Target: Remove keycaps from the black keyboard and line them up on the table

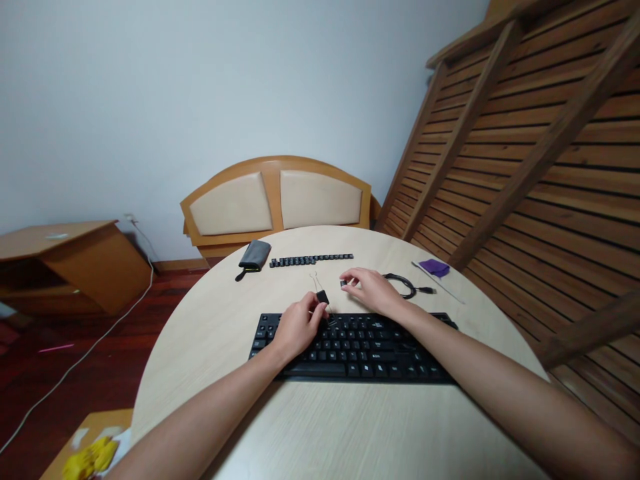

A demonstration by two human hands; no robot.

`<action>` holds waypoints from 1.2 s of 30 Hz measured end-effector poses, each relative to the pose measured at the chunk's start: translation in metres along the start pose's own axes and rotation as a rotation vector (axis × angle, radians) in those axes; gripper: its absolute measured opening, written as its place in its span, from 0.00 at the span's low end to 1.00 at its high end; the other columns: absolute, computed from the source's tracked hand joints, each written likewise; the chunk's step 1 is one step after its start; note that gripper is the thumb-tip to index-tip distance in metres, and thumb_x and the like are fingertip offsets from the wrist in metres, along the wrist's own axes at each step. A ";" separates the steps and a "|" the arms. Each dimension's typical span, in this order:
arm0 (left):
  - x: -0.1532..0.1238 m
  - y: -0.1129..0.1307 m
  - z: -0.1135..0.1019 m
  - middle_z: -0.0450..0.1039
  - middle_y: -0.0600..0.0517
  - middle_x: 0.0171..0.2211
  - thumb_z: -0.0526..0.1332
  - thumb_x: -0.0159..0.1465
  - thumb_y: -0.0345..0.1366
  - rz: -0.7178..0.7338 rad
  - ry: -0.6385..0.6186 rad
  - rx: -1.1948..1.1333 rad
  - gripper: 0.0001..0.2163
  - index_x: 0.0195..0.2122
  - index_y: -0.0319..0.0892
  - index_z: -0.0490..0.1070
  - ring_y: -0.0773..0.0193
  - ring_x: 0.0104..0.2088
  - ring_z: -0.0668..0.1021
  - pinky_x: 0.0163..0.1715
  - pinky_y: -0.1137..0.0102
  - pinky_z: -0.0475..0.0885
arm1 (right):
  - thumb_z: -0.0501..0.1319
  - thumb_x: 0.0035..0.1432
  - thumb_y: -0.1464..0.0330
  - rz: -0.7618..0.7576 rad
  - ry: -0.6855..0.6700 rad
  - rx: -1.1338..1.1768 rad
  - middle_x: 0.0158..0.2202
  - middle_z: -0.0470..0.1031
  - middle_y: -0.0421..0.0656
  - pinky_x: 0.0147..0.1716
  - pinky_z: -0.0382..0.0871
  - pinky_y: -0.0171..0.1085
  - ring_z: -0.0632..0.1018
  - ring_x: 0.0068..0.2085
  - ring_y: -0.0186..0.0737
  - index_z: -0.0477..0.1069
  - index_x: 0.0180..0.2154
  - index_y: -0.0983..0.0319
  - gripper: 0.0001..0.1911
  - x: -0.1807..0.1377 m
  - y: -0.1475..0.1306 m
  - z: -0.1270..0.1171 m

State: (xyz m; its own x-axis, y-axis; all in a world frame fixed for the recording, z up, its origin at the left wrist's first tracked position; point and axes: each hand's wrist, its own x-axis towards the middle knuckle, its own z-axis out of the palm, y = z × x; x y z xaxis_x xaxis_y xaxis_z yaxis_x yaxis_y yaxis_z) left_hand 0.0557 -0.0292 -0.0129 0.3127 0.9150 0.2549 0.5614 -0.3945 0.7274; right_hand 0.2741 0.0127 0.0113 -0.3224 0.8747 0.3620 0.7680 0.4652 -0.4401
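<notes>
A black keyboard (320, 369) lies across the table in front of me. Over its upper left part, my left hand (300, 323) is closed around a keycap puller (323, 297) with a black handle and thin wire loops. Past the keyboard's back edge, my right hand (367, 289) pinches a small dark keycap (343, 284) between thumb and fingertips. Farther back, loose black keycaps (311, 260) lie lined up in two rows. My left fingers hide part of the keyboard's upper keys, and my right forearm crosses over its right side.
A dark grey pouch (255, 255) lies at the back left of the round table (200, 347). On the right are a coiled black USB cable (410, 287), a thin metal rod (440, 283) and a purple cloth (434, 267). A wooden slatted frame (520, 147) leans at the right.
</notes>
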 end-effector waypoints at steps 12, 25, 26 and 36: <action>-0.001 0.004 -0.001 0.80 0.54 0.31 0.52 0.69 0.42 -0.009 -0.028 0.050 0.09 0.34 0.46 0.65 0.58 0.34 0.80 0.32 0.70 0.68 | 0.59 0.59 0.67 0.157 -0.170 -0.394 0.44 0.80 0.47 0.44 0.67 0.38 0.78 0.47 0.47 0.77 0.43 0.58 0.12 0.091 0.013 0.034; -0.002 0.005 -0.002 0.80 0.53 0.32 0.52 0.69 0.41 -0.007 -0.037 0.075 0.09 0.33 0.45 0.64 0.57 0.35 0.80 0.33 0.69 0.67 | 0.59 0.60 0.68 0.244 -0.156 -0.432 0.43 0.79 0.48 0.42 0.68 0.38 0.78 0.45 0.46 0.75 0.46 0.57 0.13 0.126 0.011 0.066; -0.002 0.005 -0.002 0.79 0.53 0.32 0.52 0.69 0.41 -0.010 -0.038 0.076 0.09 0.33 0.45 0.64 0.57 0.35 0.80 0.33 0.68 0.67 | 0.60 0.60 0.67 0.248 -0.154 -0.430 0.43 0.79 0.48 0.42 0.68 0.38 0.78 0.45 0.46 0.75 0.46 0.57 0.12 0.127 0.011 0.067; -0.002 0.005 -0.001 0.80 0.52 0.32 0.52 0.69 0.41 -0.015 -0.040 0.081 0.09 0.33 0.45 0.64 0.56 0.35 0.80 0.33 0.68 0.68 | 0.59 0.60 0.67 0.274 -0.138 -0.411 0.45 0.78 0.48 0.44 0.67 0.38 0.78 0.46 0.46 0.74 0.47 0.57 0.13 0.131 0.013 0.073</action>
State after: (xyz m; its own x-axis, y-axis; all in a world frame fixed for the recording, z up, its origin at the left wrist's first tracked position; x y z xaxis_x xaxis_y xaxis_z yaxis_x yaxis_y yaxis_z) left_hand 0.0568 -0.0331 -0.0092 0.3332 0.9173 0.2179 0.6260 -0.3881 0.6764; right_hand 0.2014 0.1428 -0.0071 -0.1271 0.9798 0.1545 0.9798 0.1483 -0.1343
